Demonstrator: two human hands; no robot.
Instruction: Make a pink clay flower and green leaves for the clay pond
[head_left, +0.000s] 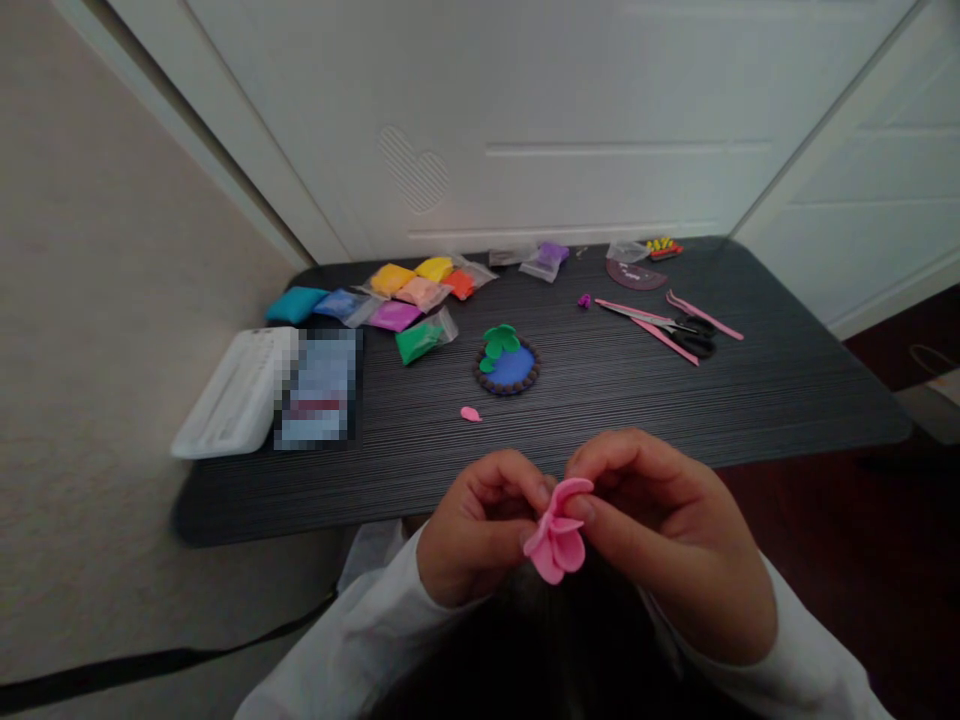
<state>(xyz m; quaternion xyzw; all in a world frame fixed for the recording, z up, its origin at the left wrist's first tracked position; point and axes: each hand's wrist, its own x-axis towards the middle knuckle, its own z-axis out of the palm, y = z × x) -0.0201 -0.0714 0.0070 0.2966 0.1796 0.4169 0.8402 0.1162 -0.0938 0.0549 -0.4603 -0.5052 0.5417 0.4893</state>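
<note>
Between my two hands, just off the table's near edge, is a pink clay flower [559,540] with several rounded petals. My left hand [487,525] pinches its left side between thumb and fingertips. From the right, the thumb and forefinger of my right hand [667,525] are closed on an upper petal. A loose pink clay petal [470,413] lies on the dark table [390,480]. Beyond it sits a round blue clay pond [513,368] with a brown beaded rim and green clay leaves [501,341] at its upper left.
Several clay packets [422,291] lie at the back left, including a green packet [421,340]. A white tray [240,392] stands at the left edge. Scissors [675,325] and pink tweezers [705,315] lie at right, near a small purple clay piece [584,300]. A white door [525,120] borders the back.
</note>
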